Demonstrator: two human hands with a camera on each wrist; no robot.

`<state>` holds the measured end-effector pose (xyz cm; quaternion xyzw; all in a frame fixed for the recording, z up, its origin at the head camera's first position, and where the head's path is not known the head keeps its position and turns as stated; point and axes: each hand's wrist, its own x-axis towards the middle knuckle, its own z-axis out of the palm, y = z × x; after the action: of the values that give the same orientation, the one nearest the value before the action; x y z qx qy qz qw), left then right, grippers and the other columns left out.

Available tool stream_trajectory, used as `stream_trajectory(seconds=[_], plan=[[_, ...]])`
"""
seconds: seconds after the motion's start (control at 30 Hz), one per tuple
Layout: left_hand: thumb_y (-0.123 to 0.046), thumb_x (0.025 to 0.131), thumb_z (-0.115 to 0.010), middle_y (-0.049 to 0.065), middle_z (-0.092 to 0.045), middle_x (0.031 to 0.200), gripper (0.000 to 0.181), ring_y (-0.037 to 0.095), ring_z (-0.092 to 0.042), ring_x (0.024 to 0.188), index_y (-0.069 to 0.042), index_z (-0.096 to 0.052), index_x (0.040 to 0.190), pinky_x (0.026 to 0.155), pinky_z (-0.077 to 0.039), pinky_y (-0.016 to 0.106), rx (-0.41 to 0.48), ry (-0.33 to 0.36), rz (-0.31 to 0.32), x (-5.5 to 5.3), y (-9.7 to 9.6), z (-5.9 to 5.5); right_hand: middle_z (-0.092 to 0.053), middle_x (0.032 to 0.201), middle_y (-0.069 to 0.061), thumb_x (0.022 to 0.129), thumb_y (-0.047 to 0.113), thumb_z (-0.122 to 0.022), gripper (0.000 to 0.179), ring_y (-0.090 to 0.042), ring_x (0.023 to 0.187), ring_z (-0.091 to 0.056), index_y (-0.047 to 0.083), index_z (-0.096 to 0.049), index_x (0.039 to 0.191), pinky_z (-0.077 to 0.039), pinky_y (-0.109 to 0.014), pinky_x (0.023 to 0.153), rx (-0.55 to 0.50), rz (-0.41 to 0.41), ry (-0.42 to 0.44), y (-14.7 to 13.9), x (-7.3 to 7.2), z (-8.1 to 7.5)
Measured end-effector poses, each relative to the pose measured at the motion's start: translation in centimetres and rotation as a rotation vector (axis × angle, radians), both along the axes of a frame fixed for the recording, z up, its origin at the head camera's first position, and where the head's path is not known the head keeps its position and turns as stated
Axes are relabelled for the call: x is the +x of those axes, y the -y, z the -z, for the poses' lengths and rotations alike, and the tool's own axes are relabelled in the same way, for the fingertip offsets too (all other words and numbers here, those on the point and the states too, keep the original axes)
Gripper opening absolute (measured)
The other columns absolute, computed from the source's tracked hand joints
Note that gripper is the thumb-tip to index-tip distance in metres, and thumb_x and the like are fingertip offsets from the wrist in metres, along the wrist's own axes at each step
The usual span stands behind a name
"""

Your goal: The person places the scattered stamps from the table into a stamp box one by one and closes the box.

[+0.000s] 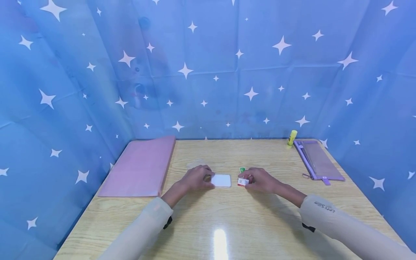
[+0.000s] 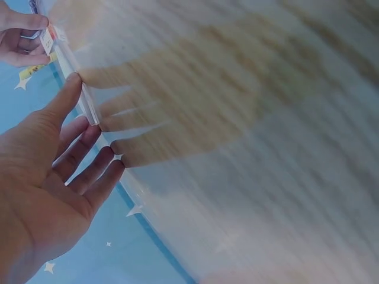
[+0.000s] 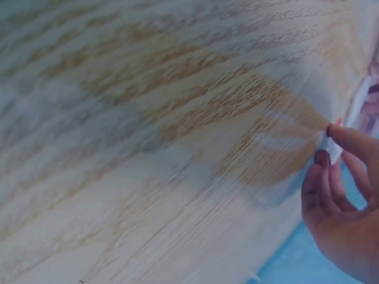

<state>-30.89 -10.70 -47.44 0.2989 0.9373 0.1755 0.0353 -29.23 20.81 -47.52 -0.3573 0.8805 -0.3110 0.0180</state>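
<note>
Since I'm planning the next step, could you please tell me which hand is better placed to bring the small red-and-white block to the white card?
Probably the right: the right hand pinches the block just right of the white card, whose left end the left hand touches.

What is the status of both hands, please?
Left hand grips left end of flat white rectangular object. Right hand pinches small white-and-red block marked U. Small green piece just beyond. Flat pink folder off left, not between hands.
</note>
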Motion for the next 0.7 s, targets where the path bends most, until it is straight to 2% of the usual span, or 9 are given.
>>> stream_trajectory(seconds=[0.37,0.6,0.7], plan=[[-0.043,0.088,-0.084,0.002,-0.068,0.133,0.054,0.023,-0.062,0.123,-0.016,-0.072,0.132,0.105,-0.051,0.043,0.019,-0.048,0.012,-0.3,0.5,0.5,-0.073,0.104,-0.016,0.091,-0.007,-0.072,0.032,-0.020,0.086,-0.069,-0.007,-0.071,0.123,-0.055,-0.025,0.073,-0.031,0.025,0.043,-0.2,-0.6,0.2],[-0.045,0.087,-0.084,0.001,-0.068,0.133,0.053,0.022,-0.062,0.126,-0.018,-0.073,0.131,0.106,-0.050,0.042,0.023,-0.056,0.018,-0.5,0.7,0.7,-0.075,0.101,-0.015,0.093,-0.009,-0.068,0.029,-0.027,0.091,-0.072,-0.005,-0.073,0.122,-0.058,-0.030,0.075,-0.047,0.039,0.038,0.0,-0.9,0.1],[-0.046,0.087,-0.083,0.000,-0.068,0.133,0.053,0.022,-0.062,0.125,-0.018,-0.073,0.132,0.106,-0.050,0.042,0.018,-0.057,0.023,-0.6,0.7,0.8,-0.075,0.099,-0.017,0.093,-0.009,-0.069,0.028,-0.030,0.090,-0.073,-0.006,-0.072,0.121,-0.060,-0.033,0.076,-0.066,0.023,0.040,0.1,-1.1,-0.2]])
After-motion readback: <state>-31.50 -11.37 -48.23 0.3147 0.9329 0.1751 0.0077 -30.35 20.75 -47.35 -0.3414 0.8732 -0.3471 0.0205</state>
